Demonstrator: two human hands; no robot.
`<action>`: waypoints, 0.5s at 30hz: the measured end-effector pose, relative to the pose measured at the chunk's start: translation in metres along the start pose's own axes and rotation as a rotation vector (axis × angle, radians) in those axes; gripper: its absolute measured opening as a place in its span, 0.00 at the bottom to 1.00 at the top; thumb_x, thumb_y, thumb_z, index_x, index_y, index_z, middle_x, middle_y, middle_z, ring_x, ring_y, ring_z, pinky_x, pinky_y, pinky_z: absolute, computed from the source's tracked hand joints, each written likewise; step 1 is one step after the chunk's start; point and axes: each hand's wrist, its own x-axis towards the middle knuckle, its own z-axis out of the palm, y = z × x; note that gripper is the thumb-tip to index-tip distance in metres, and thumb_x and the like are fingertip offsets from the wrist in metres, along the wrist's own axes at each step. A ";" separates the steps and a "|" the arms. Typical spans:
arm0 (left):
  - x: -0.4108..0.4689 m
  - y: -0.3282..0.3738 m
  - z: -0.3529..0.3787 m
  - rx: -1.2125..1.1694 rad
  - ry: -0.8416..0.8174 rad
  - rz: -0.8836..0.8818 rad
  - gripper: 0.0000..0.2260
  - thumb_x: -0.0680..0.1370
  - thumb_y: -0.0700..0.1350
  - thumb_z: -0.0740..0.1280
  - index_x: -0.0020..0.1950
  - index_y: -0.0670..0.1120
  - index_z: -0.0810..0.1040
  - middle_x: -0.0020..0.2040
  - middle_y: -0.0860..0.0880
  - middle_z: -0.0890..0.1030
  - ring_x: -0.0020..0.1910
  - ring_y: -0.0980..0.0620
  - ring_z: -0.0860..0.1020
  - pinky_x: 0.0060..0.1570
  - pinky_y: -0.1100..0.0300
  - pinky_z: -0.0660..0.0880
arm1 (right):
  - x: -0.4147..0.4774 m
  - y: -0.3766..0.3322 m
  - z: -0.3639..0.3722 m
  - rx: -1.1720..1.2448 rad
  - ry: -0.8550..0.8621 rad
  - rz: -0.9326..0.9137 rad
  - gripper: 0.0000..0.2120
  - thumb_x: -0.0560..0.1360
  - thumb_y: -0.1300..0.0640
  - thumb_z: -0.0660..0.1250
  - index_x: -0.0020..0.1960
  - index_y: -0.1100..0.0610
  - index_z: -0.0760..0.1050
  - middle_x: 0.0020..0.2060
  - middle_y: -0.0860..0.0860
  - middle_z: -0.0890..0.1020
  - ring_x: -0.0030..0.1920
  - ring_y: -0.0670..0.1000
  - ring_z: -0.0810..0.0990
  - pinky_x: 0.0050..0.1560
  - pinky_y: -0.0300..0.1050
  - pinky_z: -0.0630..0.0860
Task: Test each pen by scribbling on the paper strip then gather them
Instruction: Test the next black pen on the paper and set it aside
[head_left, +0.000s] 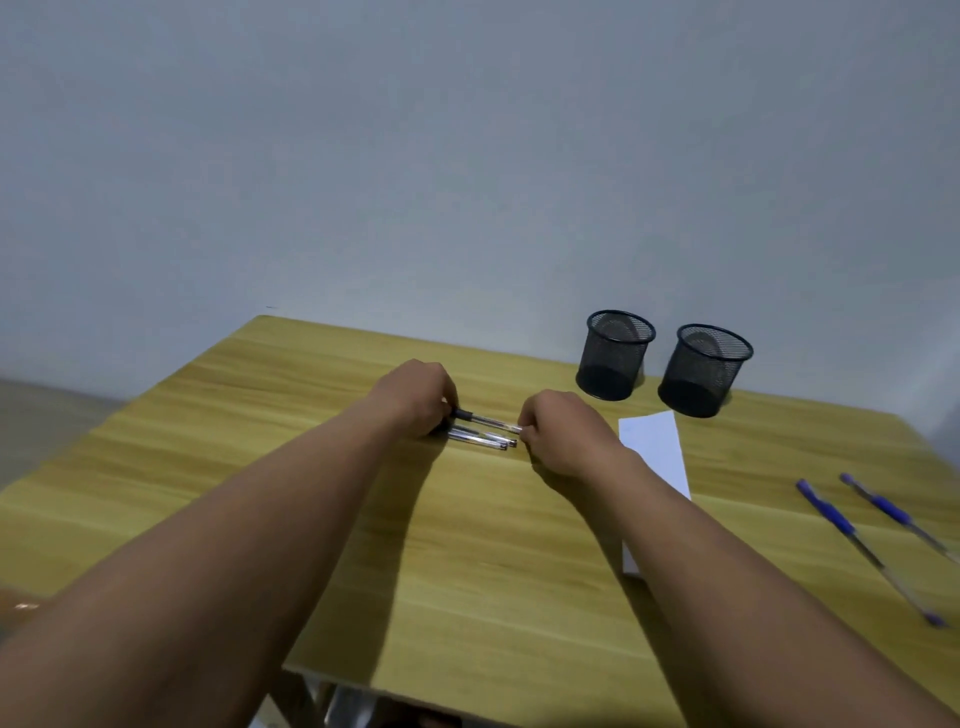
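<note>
Both hands (415, 395) (558, 436) pinching black pens (485, 432) end to end; loose squeeze, could scatter across table (260, 415)

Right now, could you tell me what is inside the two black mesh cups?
Both mesh cups look empty through their open tops and mesh; only dark bases show. Their far inner walls are partly hidden.

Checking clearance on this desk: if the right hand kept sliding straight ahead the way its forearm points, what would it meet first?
The right hand points up and left, fingers already on the black pens. Going on, it would push those first, then probably the left hand holding their other ends; depth is unclear.
</note>
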 end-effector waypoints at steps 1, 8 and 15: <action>0.001 -0.001 0.000 0.007 0.000 0.009 0.10 0.79 0.43 0.68 0.57 0.51 0.84 0.56 0.46 0.83 0.53 0.45 0.80 0.53 0.52 0.79 | -0.001 0.000 -0.001 0.020 0.010 0.004 0.10 0.78 0.60 0.62 0.53 0.55 0.82 0.48 0.53 0.82 0.47 0.57 0.80 0.47 0.51 0.79; -0.003 0.009 -0.026 -0.293 0.193 0.115 0.05 0.79 0.40 0.68 0.51 0.49 0.81 0.52 0.47 0.83 0.52 0.46 0.79 0.48 0.55 0.74 | -0.013 0.010 -0.040 0.578 0.264 0.124 0.04 0.76 0.60 0.69 0.46 0.53 0.82 0.40 0.47 0.83 0.43 0.49 0.82 0.44 0.45 0.79; -0.035 0.061 -0.052 -0.682 0.236 0.221 0.04 0.76 0.41 0.73 0.50 0.47 0.85 0.44 0.48 0.85 0.40 0.52 0.81 0.42 0.56 0.79 | -0.053 0.012 -0.072 1.549 0.242 0.275 0.07 0.75 0.64 0.74 0.53 0.61 0.82 0.43 0.55 0.85 0.44 0.50 0.84 0.43 0.43 0.83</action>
